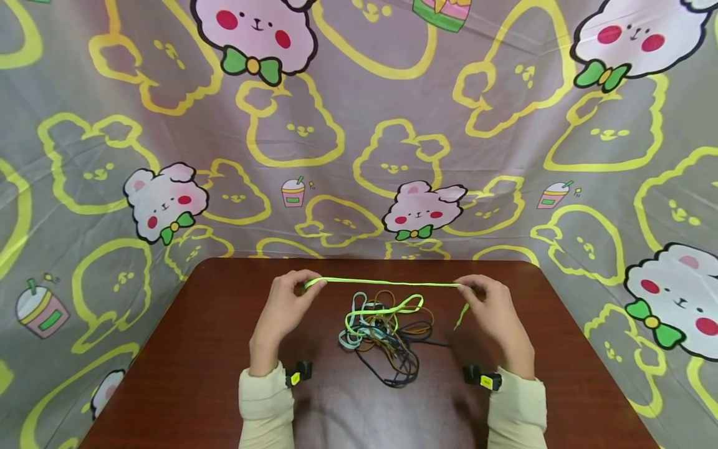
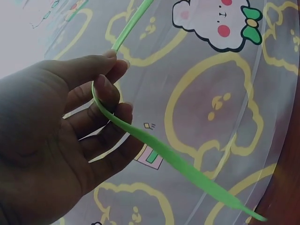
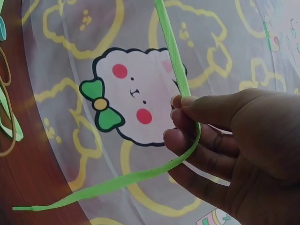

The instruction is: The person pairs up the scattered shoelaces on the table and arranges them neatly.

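Lime-green flat lace [image 1: 392, 283] stretched above the far edge of the tangled lace pile [image 1: 386, 325]. Left hand [image 1: 287, 302] pinches it left of pile, right hand [image 1: 493, 304] right of pile, both thumb-to-fingertip near its ends, presumably to keep it straight and clear of the tangle.

green lace [image 2: 187, 173] cut off @ top, both wrist cams.
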The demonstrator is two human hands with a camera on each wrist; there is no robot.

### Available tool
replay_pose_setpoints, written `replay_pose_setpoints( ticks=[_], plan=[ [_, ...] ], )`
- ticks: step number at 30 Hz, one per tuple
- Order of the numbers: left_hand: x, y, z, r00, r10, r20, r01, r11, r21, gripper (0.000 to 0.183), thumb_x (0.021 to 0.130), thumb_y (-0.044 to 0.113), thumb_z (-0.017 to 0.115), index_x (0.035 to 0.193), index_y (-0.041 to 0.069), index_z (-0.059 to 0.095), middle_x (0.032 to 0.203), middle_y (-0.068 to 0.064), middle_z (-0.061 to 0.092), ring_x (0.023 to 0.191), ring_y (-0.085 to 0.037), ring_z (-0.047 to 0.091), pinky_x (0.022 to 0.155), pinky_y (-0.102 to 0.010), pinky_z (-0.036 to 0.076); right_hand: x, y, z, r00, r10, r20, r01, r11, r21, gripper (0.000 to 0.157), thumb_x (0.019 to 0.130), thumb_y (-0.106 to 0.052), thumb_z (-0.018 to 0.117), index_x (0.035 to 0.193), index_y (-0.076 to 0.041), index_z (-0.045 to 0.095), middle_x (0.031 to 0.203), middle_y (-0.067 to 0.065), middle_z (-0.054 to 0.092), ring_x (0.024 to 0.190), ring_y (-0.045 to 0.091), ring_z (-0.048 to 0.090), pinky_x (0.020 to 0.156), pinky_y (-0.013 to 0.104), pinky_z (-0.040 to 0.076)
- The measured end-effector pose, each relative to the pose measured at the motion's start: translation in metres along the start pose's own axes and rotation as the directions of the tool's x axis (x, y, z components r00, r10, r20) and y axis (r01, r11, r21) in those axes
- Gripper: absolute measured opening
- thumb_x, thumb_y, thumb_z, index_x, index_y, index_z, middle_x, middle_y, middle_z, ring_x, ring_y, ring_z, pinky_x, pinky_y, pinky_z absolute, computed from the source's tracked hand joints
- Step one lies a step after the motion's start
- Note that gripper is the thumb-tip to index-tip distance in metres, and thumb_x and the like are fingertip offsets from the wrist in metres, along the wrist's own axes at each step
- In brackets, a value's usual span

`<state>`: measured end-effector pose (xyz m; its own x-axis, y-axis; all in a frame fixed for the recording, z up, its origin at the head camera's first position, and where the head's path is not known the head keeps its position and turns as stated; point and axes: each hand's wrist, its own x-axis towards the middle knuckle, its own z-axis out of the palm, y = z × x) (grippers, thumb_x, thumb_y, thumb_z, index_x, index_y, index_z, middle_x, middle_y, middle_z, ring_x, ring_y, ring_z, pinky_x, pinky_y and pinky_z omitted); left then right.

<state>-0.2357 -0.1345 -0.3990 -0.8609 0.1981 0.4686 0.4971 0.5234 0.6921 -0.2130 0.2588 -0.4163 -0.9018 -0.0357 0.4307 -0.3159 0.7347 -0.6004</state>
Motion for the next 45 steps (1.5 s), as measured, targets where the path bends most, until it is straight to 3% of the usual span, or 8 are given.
replay_pose_setpoints(
  ticks=[6,15,20,27,32,36,39,45],
  plan=[
    [-0.001,-0.009,-0.006,0.997,0.019,-0.079,-0.018,1.000,0.022,0.012,0.089,0.025,0.064,0.097,0.018,0.069,0.077,0.004,0.058,0.072,-0.016,0.047,0.067,-0.029,0.038,0.000,0.004,-0.002,1.000,0.009,-0.007,-0.009,1.000,-0.012,0.015,0.093,-0.017,0.058,0.104,-0.013,0.067,0.097,0.003,0.066,0.082,0.014,0.057,0.070,0.035,0.047],
    [-0.002,-0.020,-0.012,0.981,0.017,-0.191,-0.012,1.000,0.029,0.014,0.090,0.017,0.062,0.101,0.013,0.070,0.099,0.000,0.067,0.101,-0.019,0.057,0.084,-0.040,0.046,-0.003,0.014,-0.006,0.999,0.018,-0.042,-0.020,0.999,-0.044,0.015,0.091,-0.012,0.060,0.104,-0.010,0.068,0.094,0.004,0.067,0.079,0.016,0.057,0.067,0.023,0.044],
    [-0.004,-0.027,-0.015,0.973,0.014,-0.229,-0.005,0.999,0.040,0.016,0.089,0.011,0.063,0.103,0.013,0.070,0.102,-0.002,0.067,0.103,-0.021,0.057,0.084,-0.042,0.047,-0.005,0.018,-0.012,0.998,0.042,-0.050,-0.043,0.998,-0.036,0.016,0.092,-0.014,0.060,0.105,-0.010,0.068,0.093,0.005,0.067,0.075,0.017,0.055,0.063,0.021,0.042],
    [-0.004,-0.036,-0.019,0.945,0.052,-0.324,-0.032,0.997,0.066,0.019,0.085,0.005,0.067,0.103,0.009,0.071,0.100,-0.005,0.069,0.097,-0.024,0.062,0.082,-0.046,0.047,-0.009,0.023,-0.021,0.993,0.067,-0.100,-0.071,0.997,-0.037,0.015,0.091,-0.015,0.061,0.103,-0.010,0.069,0.087,0.006,0.067,0.063,0.012,0.049,0.055,0.021,0.039],
    [-0.005,-0.044,-0.020,0.927,0.034,-0.374,0.000,0.996,0.090,0.021,0.084,0.002,0.067,0.101,0.013,0.073,0.096,-0.006,0.071,0.090,-0.021,0.064,0.078,-0.044,0.048,-0.010,0.028,-0.024,0.990,0.084,-0.115,-0.089,0.995,-0.040,0.014,0.089,-0.016,0.064,0.100,-0.010,0.070,0.089,0.006,0.068,0.070,0.007,0.055,0.060,0.016,0.041],
    [-0.008,-0.048,-0.021,0.926,-0.009,-0.378,0.048,0.994,0.096,0.028,0.086,-0.004,0.060,0.103,0.015,0.073,0.100,-0.006,0.070,0.049,-0.012,0.046,0.048,-0.030,0.042,-0.011,0.030,-0.028,0.989,0.079,-0.125,-0.085,0.995,-0.049,0.014,0.088,-0.013,0.065,0.100,-0.009,0.070,0.092,0.007,0.069,0.077,0.007,0.056,0.064,0.013,0.039],
    [-0.009,-0.050,-0.022,0.927,-0.034,-0.374,0.072,0.993,0.090,0.028,0.087,-0.002,0.060,0.105,0.016,0.072,0.101,-0.006,0.070,0.044,-0.008,0.039,0.042,-0.026,0.033,-0.011,0.032,-0.030,0.988,0.089,-0.130,-0.096,0.994,-0.053,0.014,0.088,-0.012,0.065,0.101,-0.010,0.070,0.093,0.007,0.068,0.076,0.006,0.055,0.063,0.013,0.039],
    [-0.009,-0.058,-0.032,0.909,-0.036,-0.416,0.088,0.990,0.108,0.017,0.086,0.013,0.068,0.102,0.013,0.073,0.088,-0.006,0.072,0.079,-0.020,0.067,0.070,-0.040,0.050,-0.008,0.037,-0.029,0.989,0.100,-0.106,-0.106,0.993,-0.048,0.014,0.089,-0.017,0.064,0.101,-0.011,0.070,0.091,0.006,0.068,0.075,0.006,0.055,0.063,0.015,0.040]
  ],
)
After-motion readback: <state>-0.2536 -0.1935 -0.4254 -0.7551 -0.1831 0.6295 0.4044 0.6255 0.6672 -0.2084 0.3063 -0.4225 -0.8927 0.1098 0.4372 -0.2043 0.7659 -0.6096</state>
